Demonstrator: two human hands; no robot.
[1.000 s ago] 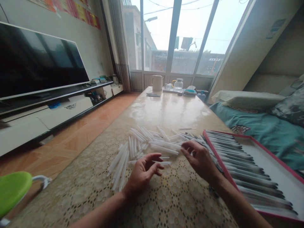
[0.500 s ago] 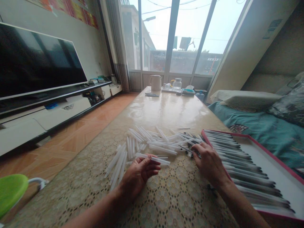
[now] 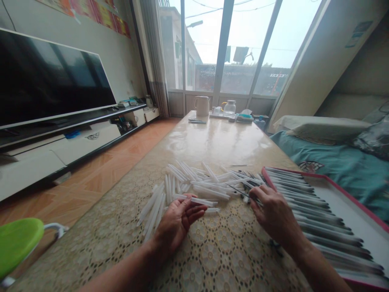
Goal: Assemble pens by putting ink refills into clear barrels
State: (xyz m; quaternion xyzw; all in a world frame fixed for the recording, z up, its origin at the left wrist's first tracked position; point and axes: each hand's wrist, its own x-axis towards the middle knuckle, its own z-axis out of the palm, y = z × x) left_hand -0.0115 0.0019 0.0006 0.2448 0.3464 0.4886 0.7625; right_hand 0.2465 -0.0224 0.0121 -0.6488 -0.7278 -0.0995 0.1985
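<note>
A loose pile of white plastic tubes [image 3: 194, 180] lies on the lace-covered table [image 3: 212, 259]. My left hand [image 3: 178, 221] is palm up with fingers curled round one white tube [image 3: 200, 201] at the pile's near edge. My right hand [image 3: 273, 211] is knuckles up at the pile's right end, fingertips pinched on a thin dark refill [image 3: 240, 191] among several dark thin rods. Right of it, a red-rimmed white tray [image 3: 358, 211] holds rows of finished pens.
A white jug [image 3: 201, 106], a glass pot [image 3: 229, 108] and small items stand at the table's far end. A TV and low cabinet [image 3: 60, 142] line the left wall. A bed with teal sheet [image 3: 340, 166] is on the right. A green stool [image 3: 18, 243] sits near left.
My left hand has closed on a white tube from the pile. My right hand dropped from mid-air onto the dark rods beside the tray and pinched one.
</note>
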